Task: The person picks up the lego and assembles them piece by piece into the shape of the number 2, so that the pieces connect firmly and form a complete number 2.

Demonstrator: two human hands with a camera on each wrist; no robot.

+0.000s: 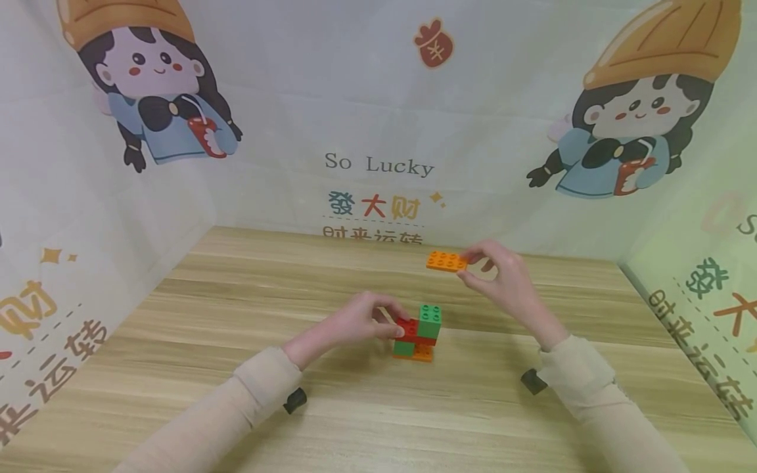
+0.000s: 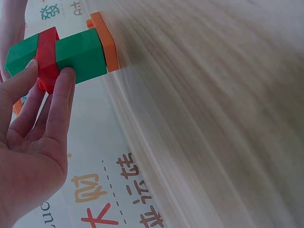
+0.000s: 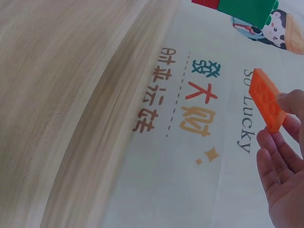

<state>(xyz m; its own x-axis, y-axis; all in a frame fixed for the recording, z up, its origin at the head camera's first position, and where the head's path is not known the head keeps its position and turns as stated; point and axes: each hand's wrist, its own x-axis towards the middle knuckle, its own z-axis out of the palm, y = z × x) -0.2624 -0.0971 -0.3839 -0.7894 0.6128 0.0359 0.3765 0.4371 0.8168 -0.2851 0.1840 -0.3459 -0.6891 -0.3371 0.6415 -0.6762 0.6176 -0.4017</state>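
A small stack of toy building bricks stands on the wooden table. From the bottom it has a flat orange brick point(image 1: 423, 355), a green brick point(image 2: 81, 54), a red brick point(image 2: 47, 54) and an upper green brick point(image 1: 430, 321) at the right end. My left hand point(image 1: 367, 318) pinches the red brick between thumb and fingers. Above and behind the stack, my right hand point(image 1: 499, 272) holds a second flat orange brick point(image 1: 445, 261) by its right end, studs up. Its hollow underside shows in the right wrist view, apart from the stack.
The wood-grain table point(image 1: 236, 315) is bounded by a pale printed cloth point(image 1: 284, 131) at the back and both sides. Black pieces point(image 1: 295, 400) show beneath each wrist, beside the beige sleeves point(image 1: 260, 381).
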